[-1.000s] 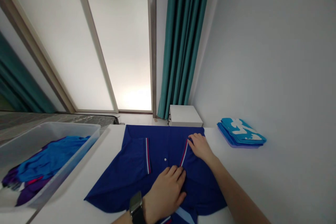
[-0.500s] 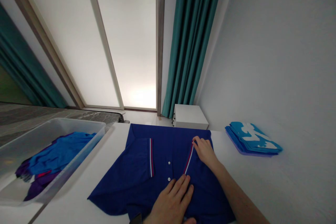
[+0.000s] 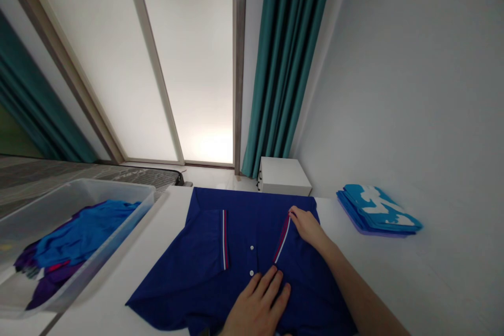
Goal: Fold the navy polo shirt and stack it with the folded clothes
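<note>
A person works on a blue shirt (image 3: 173, 273) laid out on a white bench (image 3: 126, 262).
The right hand (image 3: 309, 228) pinches the upper end of a striped cuff (image 3: 282, 239); the left hand (image 3: 258, 307) rests on the shirt with fingers spread, gripping nothing, just below that cuff. Folded clothes (image 3: 378, 210) lie to the right, and a plastic box (image 3: 147, 199) of loose clothes (image 3: 82, 233) stands left.

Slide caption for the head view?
Left fingers rest on a navy shirt while right fingers pinch its striped cuff; folded stack alongside.
</note>
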`<move>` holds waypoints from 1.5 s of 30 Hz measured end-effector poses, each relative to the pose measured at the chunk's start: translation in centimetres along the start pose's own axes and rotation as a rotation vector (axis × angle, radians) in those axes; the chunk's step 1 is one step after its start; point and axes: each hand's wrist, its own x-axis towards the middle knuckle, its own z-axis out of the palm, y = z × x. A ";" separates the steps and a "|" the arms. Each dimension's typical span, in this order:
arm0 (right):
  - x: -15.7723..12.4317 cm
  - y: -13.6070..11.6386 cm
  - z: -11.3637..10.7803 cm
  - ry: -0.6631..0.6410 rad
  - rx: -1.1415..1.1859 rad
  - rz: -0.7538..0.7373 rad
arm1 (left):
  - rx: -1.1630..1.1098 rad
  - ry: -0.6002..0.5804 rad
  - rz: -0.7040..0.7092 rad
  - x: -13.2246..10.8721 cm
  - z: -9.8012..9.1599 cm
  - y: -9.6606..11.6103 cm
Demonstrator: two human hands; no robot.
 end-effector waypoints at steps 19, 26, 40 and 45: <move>0.2 0.0 -0.9 0.008 -0.131 0.003 | -0.183 -0.043 -0.476 5.7 -2.3 -3.1; 1.0 -0.6 -2.0 -0.124 -0.077 -0.182 | -0.277 -0.022 -0.512 5.4 -1.5 -3.3; 2.2 0.3 -2.7 -0.178 -0.021 -0.200 | -0.286 0.050 -0.525 5.4 -0.7 -3.1; 2.6 0.3 -1.4 -0.138 -0.017 -0.183 | -0.238 0.053 -0.518 5.3 -0.6 -3.1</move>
